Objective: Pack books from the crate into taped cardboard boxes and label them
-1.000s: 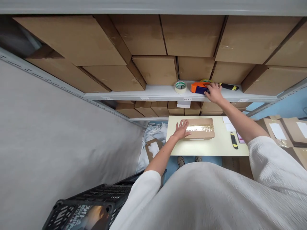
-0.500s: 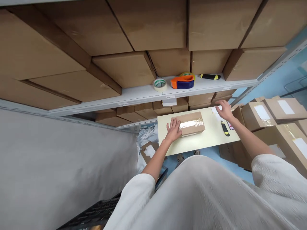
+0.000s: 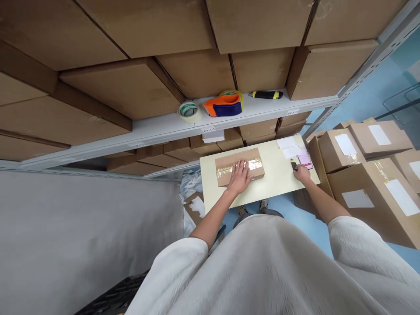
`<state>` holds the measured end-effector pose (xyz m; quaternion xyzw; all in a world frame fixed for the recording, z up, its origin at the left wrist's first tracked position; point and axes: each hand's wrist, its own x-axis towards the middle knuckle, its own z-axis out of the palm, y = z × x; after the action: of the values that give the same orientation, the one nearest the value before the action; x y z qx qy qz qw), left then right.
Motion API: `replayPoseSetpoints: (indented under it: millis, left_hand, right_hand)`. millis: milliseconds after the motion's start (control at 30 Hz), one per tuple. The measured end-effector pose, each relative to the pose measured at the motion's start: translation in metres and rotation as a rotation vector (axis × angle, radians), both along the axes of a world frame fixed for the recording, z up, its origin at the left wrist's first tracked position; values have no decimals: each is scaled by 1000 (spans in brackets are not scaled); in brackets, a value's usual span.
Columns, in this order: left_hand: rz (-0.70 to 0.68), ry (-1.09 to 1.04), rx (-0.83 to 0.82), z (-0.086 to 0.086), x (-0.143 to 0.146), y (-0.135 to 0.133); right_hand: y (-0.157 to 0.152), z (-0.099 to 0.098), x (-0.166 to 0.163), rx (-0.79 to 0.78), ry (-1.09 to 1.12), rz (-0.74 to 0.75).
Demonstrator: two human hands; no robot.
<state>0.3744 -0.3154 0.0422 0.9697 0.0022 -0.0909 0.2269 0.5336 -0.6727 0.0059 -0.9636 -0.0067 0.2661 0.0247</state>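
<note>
Brown cardboard box (image 3: 254, 161) w/ clear tape along its top lies on the pale yellow worktop (image 3: 275, 186), in the left half and nearer the far edge than the near one, long side approx. parallel to that edge. Left hand (image 3: 239, 177) lies flat on the box top at its near side, palm down, fingers spread: grip wide, pressing, not clasping. Right hand (image 3: 302, 173) is at the right edge of the worktop, fingers curled down over a black-and-yellow utility knife (image 3: 293, 164). Only the knife's far tip shows, so can't tell if the grip is closed on it or just resting. Just beyond the knife, at the far right corner, are white paper labels (image 3: 288, 146) and a pink card (image 3: 306, 160) (blurred). Above, the grey metal shelf (image 3: 157, 131) carries a roll of clear tape (image 3: 189, 109), an orange-and-blue tape dispenser (image 3: 223, 106) and a second black-and-yellow knife (image 3: 265, 94), w/ brown cartons behind. Stacked cartons w/ white labels (image 3: 361, 175) stand right of the worktop. Risks, as I judge: the utility knife sits v. close to the right edge, so a loose or half-made grip could tip it off toward the feet below. Blade state isn't visible; if it's out, fingers wrapped over it could get nicked. That hand could also sweep the labels off the corner. The box is held by a flat palm only, so a sideways push could slide it on the smooth worktop.
</note>
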Motion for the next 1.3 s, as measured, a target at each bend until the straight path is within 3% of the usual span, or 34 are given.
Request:
replayPoseSetpoints:
  millis: [167, 367, 533, 633, 733, 867, 967, 1067, 1300]
  left_hand:
    - [13, 43, 40, -9, 7, -19]
    - [-10, 69, 64, -15, 9, -18]
    - [-12, 84, 40, -14, 9, -17]
    - [-13, 90, 18, -11, 8, -17]
    - [-15, 81, -11, -7, 9, -15]
    - [-14, 83, -30, -2, 11, -10]
    - [-25, 85, -42, 0, 11, -7]
    - [-29, 74, -59, 0, 10, -6]
    - [-7, 60, -107, -5, 9, -5]
  right_hand:
    - [5, -17, 6, -12, 21, 17]
    - [5, -31, 8, 4, 21, -18]
    - [8, -23, -3, 46, -29, 0]
    - [22, 7, -4, 117, -147, 140]
    - [51, 62, 17, 201, -364, 346]
    - [109, 150, 79, 302, -646, 560]
    - [152, 197, 130, 329, -737, 710]
    - [184, 216, 167, 314, -735, 830]
    - [212, 212, 193, 240, -692, 881]
